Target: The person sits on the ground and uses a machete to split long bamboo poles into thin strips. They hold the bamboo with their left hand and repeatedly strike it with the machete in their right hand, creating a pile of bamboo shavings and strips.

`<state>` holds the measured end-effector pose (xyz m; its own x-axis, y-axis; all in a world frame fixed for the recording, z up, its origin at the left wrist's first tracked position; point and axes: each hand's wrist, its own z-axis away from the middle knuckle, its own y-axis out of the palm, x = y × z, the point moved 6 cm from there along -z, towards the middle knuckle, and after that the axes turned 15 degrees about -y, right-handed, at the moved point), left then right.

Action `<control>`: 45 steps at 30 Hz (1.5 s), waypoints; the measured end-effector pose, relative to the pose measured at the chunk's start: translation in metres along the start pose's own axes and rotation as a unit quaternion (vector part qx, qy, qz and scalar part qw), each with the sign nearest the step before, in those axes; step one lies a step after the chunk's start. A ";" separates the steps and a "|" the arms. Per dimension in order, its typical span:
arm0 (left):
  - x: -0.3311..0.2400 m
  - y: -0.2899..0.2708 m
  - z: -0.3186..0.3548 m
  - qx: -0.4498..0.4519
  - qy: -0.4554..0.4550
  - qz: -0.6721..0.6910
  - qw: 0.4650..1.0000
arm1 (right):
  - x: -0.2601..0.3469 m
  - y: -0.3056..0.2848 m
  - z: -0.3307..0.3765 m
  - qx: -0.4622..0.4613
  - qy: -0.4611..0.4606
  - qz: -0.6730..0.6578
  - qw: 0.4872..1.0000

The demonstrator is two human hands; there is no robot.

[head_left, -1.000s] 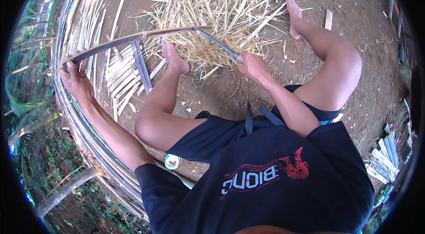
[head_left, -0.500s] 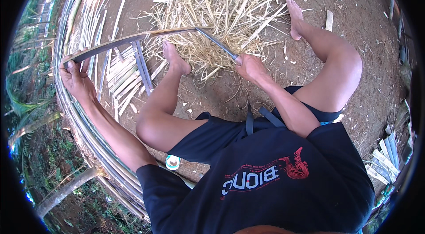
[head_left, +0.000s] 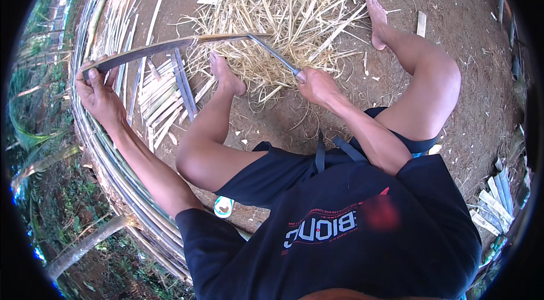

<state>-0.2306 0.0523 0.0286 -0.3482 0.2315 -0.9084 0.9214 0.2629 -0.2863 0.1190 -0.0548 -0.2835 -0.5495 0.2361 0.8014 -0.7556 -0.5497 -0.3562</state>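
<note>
My left hand (head_left: pixel 102 96) is closed at the far left, gripping one end of a long bamboo strip (head_left: pixel 148 50) between thumb and fingers. The strip arcs to the right across the view, its dark face partly toward me and its right end paler. My right hand (head_left: pixel 318 87) is wrapped round the handle of a knife (head_left: pixel 276 55), and most of that handle is hidden in the fist. The slim grey blade slants up and left, its tip meeting the strip near the strip's right end. Behind them lies a heap of pale bamboo shavings (head_left: pixel 283 2).
Split bamboo pieces (head_left: pixel 161 96) lie stacked beside my left foot, near long poles (head_left: pixel 122 178) along the left edge. A white round container (head_left: pixel 223 206) stands by my left thigh. More strips (head_left: pixel 496 201) lie at the lower right. My bare legs are spread on the dirt ground.
The strip has turned slightly, so more of its dark face shows. My right hand and the knife have shifted a little to the left. Both grips are unchanged.
</note>
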 end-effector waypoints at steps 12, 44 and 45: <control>-0.005 0.024 -0.006 -0.008 0.015 -0.011 1.000 | 0.014 -0.001 0.002 -0.062 -0.077 0.027 0.995; -0.054 0.074 0.036 -0.051 0.096 -0.146 0.983 | 0.065 -0.018 0.004 -0.071 -0.132 -0.025 0.988; -0.059 0.073 0.037 -0.058 0.105 -0.155 0.981 | 0.082 -0.021 0.014 -0.081 -0.168 0.000 0.983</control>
<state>-0.1365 0.0226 0.0504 -0.6478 0.3089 -0.6964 0.7441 0.4528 -0.4913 0.0948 -0.0352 -0.2031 -0.4223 -0.0561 0.9047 -0.8170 -0.4088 -0.4067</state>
